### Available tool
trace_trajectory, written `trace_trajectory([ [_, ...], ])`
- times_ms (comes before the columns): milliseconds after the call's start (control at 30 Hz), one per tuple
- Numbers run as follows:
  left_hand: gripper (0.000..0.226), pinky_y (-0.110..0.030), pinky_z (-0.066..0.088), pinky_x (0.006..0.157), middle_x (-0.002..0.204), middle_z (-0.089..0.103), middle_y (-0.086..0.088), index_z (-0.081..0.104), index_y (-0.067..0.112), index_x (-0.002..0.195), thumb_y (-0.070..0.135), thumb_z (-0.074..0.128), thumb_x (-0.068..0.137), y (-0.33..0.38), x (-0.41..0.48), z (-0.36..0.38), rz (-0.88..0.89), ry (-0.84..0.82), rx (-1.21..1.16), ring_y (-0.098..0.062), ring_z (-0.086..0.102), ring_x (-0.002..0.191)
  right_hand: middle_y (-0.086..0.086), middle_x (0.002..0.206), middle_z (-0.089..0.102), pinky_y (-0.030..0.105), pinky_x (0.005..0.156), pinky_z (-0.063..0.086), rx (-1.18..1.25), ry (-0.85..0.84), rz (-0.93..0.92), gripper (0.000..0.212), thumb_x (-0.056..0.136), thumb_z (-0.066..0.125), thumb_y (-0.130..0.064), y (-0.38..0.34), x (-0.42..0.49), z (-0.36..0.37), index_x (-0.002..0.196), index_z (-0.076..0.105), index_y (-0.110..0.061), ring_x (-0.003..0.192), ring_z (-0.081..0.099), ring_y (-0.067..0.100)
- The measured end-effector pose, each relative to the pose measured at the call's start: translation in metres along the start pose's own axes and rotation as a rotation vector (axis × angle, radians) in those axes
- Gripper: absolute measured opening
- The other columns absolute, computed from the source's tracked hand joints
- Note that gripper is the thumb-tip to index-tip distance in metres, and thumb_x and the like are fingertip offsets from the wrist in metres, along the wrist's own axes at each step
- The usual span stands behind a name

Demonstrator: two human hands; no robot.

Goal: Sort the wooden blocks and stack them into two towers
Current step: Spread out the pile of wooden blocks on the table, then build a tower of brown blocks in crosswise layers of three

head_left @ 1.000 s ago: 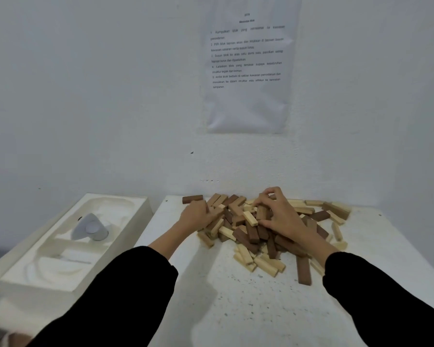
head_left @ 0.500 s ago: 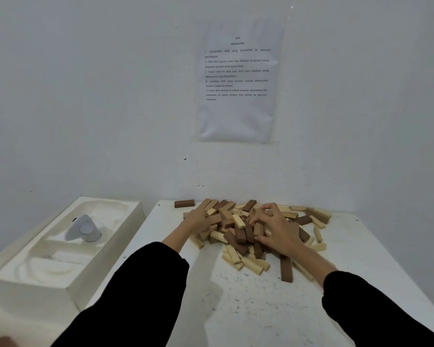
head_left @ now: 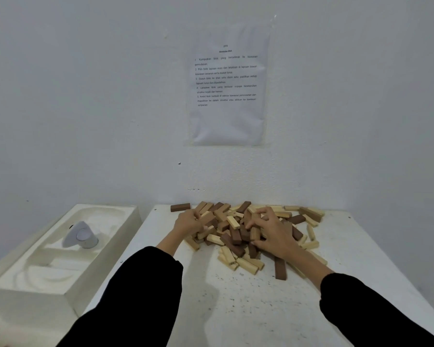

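Here, hands [head_left: 189, 222] [head_left: 273, 234] clutching blocks [head_left: 232, 221], white table [head_left: 236, 309]

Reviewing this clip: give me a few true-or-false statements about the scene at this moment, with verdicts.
1. The left hand and the right hand are both on the pile of blocks. True.
2. Two towers already stand on the table. False: the blocks lie in one loose heap.
3. Every block is the same colour. False: some are pale, some dark brown.
4. A printed sheet hangs on the wall behind the table. True.
5. The white tray beside the table holds blocks. False: only a grey object shows in it.
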State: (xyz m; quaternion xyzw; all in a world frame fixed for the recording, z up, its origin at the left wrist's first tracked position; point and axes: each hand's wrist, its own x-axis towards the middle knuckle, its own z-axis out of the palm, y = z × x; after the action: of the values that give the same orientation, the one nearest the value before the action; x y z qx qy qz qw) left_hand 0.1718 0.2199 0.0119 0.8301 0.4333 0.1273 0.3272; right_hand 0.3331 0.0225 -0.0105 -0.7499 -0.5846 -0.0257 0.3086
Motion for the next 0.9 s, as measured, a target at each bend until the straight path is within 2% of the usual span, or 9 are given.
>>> trace_trajectory([
  [67,0.028,-0.035,0.047,0.086,0.086,0.055,0.001,0.051,0.016,0.080,0.018,0.078,0.073,-0.004,0.000,-0.003,-0.031,0.039,-0.110,-0.019,0.053,0.090,-0.007,0.118,0.032,0.030,0.085,0.046,0.004,0.003,0.007,0.040,0.067,0.080,-0.016,-0.002,-0.002,-0.001,0.101,0.062,-0.025,0.099,0.044,0.009],
  [133,0.031,-0.034,0.048,0.083,0.085,0.055,-0.001,0.049,0.017,0.075,0.016,0.080,0.072,-0.005,-0.003,-0.009,-0.051,0.053,-0.232,-0.020,0.054,0.089,-0.007,0.118,0.032,0.032,0.085,0.046,0.012,0.005,0.014,0.039,0.067,0.080,-0.016,-0.005,-0.004,-0.002,0.100,0.063,-0.025,0.099,0.045,0.010],
  [200,0.029,-0.026,0.048,0.069,0.091,0.056,-0.005,0.051,0.014,0.078,0.014,0.080,0.073,-0.004,-0.008,-0.016,-0.037,0.027,-0.324,-0.019,0.055,0.085,-0.006,0.119,0.033,0.035,0.086,0.046,0.021,0.009,0.018,0.039,0.066,0.081,-0.016,-0.009,-0.006,-0.002,0.100,0.063,-0.026,0.101,0.044,0.012],
  [300,0.029,-0.016,0.037,0.048,0.078,0.057,-0.003,0.053,0.010,0.086,0.015,0.079,0.074,-0.001,-0.022,-0.026,-0.013,-0.078,-0.366,-0.010,0.054,0.063,-0.005,0.120,0.032,0.033,0.090,0.043,0.044,0.010,0.012,0.039,0.066,0.081,-0.014,-0.020,-0.009,-0.003,0.100,0.063,-0.025,0.103,0.044,0.013],
  [400,0.030,-0.015,0.029,0.040,0.071,0.051,-0.004,0.053,0.006,0.090,0.013,0.078,0.075,-0.004,-0.039,-0.033,0.005,-0.170,-0.377,-0.009,0.043,0.051,-0.004,0.120,0.032,0.025,0.085,0.039,0.103,0.005,0.002,0.038,0.068,0.079,-0.010,-0.038,-0.013,-0.004,0.100,0.064,-0.022,0.107,0.040,0.010],
  [500,0.031,-0.014,0.030,0.042,0.077,0.052,-0.006,0.055,0.006,0.092,0.015,0.079,0.074,-0.014,-0.061,-0.036,0.003,-0.195,-0.348,-0.012,0.044,0.057,-0.003,0.119,0.032,0.022,0.090,0.035,0.193,-0.009,0.007,0.037,0.068,0.078,-0.007,-0.060,-0.024,0.001,0.099,0.064,-0.020,0.112,0.036,0.010],
  [600,0.034,-0.016,0.035,0.048,0.087,0.055,-0.007,0.056,0.006,0.100,0.018,0.077,0.076,-0.025,-0.088,-0.035,-0.055,-0.223,-0.333,-0.013,0.047,0.064,-0.001,0.115,0.033,0.015,0.087,0.035,0.252,-0.045,0.004,0.039,0.069,0.076,-0.005,-0.082,-0.041,0.011,0.104,0.062,-0.016,0.109,0.039,0.011],
  [767,0.036,-0.019,0.043,0.062,0.093,0.055,-0.005,0.053,0.009,0.104,0.028,0.072,0.081,-0.047,-0.141,-0.022,-0.120,-0.313,-0.193,-0.014,0.051,0.077,-0.001,0.118,0.035,0.011,0.084,0.034,0.316,-0.190,0.075,0.060,0.071,0.078,-0.013,-0.108,-0.077,0.037,0.122,0.051,-0.024,0.107,0.040,0.010],
  [900,0.036,-0.029,0.049,0.077,0.098,0.056,-0.007,0.053,0.009,0.099,0.040,0.064,0.085,-0.057,-0.171,-0.017,-0.069,-0.263,-0.005,-0.020,0.055,0.088,-0.004,0.118,0.036,0.015,0.082,0.034,0.353,-0.276,0.146,0.070,0.075,0.076,-0.022,-0.123,-0.104,0.054,0.133,0.038,-0.030,0.104,0.040,0.010],
])
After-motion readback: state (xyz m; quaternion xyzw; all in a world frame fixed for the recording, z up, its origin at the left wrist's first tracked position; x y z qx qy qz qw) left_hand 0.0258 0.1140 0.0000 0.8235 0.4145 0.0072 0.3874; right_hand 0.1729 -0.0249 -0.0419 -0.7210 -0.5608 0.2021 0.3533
